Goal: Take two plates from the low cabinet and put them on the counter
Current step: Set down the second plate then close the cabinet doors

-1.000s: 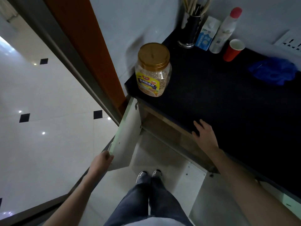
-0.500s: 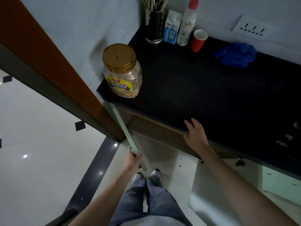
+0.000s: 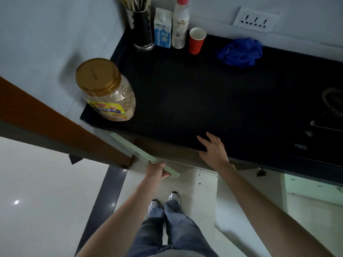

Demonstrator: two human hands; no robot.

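Here we are gripping the pale green cabinet door (image 3: 148, 158) with our left hand (image 3: 156, 170) for access, right hand (image 3: 213, 151) resting open, steadying us on the black counter (image 3: 204, 93) front edge.

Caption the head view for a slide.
Left hand grips the open cabinet door edge; right hand rests flat on the black counter; no plates visible.

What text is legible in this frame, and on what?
"xiaoxian" (uncertain, runs vertically, blurred): blue and white carton.
Yellow label with blue band on the jar: characters present, too blurred to read.
White bottle: print too small to read.
Red cup, wall socket: no text visible.
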